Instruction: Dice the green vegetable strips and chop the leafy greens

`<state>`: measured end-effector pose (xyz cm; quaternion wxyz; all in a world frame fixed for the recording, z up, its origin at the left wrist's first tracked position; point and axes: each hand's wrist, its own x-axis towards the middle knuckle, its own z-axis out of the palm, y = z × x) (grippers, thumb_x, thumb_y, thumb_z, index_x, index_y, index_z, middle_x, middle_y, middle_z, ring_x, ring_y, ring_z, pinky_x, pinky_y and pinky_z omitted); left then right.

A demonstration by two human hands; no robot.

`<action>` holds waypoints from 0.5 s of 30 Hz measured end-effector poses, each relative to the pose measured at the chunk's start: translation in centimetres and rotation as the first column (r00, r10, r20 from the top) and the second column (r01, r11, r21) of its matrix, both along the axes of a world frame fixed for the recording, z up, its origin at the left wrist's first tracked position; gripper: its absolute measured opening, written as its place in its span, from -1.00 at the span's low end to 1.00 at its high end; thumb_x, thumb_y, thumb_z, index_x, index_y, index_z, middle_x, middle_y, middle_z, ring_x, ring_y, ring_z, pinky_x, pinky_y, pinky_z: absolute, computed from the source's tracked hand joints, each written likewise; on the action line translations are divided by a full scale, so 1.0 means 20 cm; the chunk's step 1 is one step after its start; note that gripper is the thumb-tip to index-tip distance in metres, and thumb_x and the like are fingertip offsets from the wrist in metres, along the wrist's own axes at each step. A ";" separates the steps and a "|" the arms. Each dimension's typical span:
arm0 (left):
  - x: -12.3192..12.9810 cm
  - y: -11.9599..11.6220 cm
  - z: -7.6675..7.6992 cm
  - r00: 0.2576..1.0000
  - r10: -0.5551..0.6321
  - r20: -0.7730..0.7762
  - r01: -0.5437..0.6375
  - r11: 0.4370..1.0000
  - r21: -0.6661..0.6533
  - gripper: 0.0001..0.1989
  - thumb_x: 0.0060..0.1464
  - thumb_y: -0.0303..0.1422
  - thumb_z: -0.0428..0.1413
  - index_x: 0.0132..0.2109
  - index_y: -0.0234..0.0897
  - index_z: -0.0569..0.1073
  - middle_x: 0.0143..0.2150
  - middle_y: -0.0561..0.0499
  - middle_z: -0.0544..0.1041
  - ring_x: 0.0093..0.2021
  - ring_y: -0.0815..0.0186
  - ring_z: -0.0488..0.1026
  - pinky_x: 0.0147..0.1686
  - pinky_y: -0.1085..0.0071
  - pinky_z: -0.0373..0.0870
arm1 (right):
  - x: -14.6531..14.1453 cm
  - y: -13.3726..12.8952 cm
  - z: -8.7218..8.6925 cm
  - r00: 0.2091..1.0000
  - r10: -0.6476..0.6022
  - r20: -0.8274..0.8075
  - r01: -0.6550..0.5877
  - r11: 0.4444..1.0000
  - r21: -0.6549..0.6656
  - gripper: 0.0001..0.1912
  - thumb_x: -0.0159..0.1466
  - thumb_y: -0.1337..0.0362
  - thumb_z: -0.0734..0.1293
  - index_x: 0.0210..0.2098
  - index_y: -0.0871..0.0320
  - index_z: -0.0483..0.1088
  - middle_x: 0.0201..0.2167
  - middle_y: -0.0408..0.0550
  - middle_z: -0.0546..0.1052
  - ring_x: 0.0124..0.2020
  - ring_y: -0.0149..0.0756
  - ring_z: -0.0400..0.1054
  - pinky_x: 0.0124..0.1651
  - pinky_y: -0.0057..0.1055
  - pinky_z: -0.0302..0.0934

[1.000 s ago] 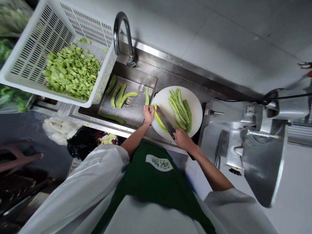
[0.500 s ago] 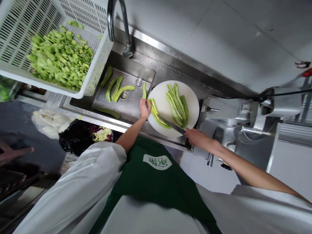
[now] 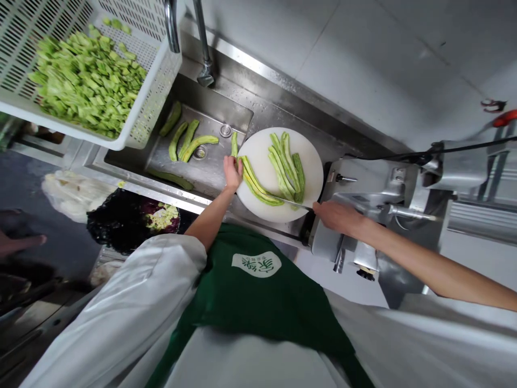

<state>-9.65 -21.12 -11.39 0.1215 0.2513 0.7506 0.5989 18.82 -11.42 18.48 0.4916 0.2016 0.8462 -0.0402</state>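
Round white cutting board — set on the steel counter just right of the sink basin. Two groups of long green bean pods are carried on it: a loose bunch towards the right, and a pair of pods at the left edge. The pair is pinned at its upper end by the left hand, fingers curled down onto the pods. A steel-bladed kitchen knife is gripped by the right hand, fingers closed around the handle; the blade is laid nearly flat across the board's near edge, its tip by the lower end of the pinned pair. Further whole pods are seen in the basin. White slotted plastic basket — raised at upper left, filled with chopped green pieces. A metal slicing machine is placed just right of the board.
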 end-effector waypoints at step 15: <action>0.07 -0.01 0.15 0.983 0.009 -0.183 -0.032 0.992 -0.124 -0.78 0.17 -0.22 0.20 -0.31 -0.21 0.36 -0.20 -0.15 0.38 -0.03 0.01 0.34 0.12 -0.04 0.25 | 0.56 -0.19 -0.16 0.958 -0.254 -0.131 0.256 0.967 -0.005 -0.72 0.40 0.42 0.16 0.04 0.24 0.38 -0.19 0.18 0.55 -0.12 -0.13 0.50 -0.15 -0.35 0.22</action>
